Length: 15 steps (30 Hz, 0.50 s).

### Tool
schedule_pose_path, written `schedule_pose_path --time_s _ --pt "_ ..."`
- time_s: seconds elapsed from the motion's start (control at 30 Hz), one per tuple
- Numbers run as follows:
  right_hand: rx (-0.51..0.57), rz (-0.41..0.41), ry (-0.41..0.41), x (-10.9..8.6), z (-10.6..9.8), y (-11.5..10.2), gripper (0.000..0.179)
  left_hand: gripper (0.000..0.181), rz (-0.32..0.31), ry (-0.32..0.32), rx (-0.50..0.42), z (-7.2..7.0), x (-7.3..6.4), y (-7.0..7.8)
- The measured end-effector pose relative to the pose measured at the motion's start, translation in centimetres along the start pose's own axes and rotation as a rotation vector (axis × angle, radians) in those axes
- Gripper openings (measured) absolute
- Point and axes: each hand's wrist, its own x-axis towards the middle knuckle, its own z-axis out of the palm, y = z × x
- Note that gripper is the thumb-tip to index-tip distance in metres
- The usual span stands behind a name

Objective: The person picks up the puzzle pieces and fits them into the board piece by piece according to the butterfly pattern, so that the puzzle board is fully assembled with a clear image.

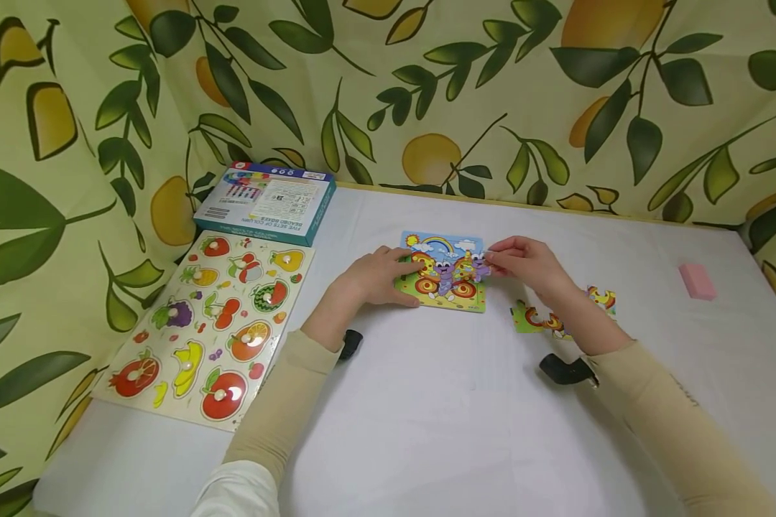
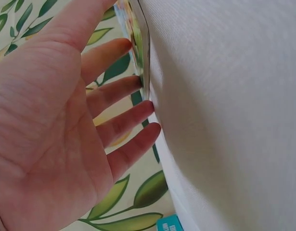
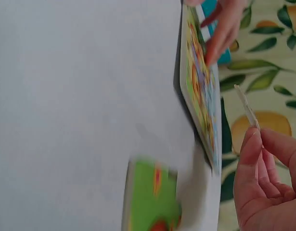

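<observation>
A small butterfly jigsaw board (image 1: 440,304) lies on the white table in the head view. My left hand (image 1: 376,277) rests at its left side, fingers spread and fairly straight, the fingertips touching the board. Between thumb and forefinger, my right hand (image 1: 529,267) pinches a purple jigsaw piece (image 1: 479,268) over the board's right edge. In the right wrist view that piece shows as a thin edge (image 3: 247,107), held above the table. Several loose jigsaw pieces (image 1: 526,317) lie right of the board, partly hidden by the right forearm.
A wooden fruit peg puzzle (image 1: 194,319) lies at the left, with a teal and white box (image 1: 265,201) behind it. Far right sits a pink block (image 1: 697,281). A leaf-patterned curtain (image 1: 388,93) borders the table at the back and left.
</observation>
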Motion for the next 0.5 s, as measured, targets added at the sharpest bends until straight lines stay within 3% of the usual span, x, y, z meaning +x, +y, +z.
schedule_pose_path --time_s 0.2,0.5 --pt "0.016 -0.009 -0.068 1.7 3.1 -1.3 0.034 0.076 -0.005 0.000 0.009 0.1 0.1 0.0" --pt "-0.030 0.014 -0.109 2.5 4.5 -1.6 0.032 0.074 0.000 -0.005 0.012 0.0 0.0 0.1"
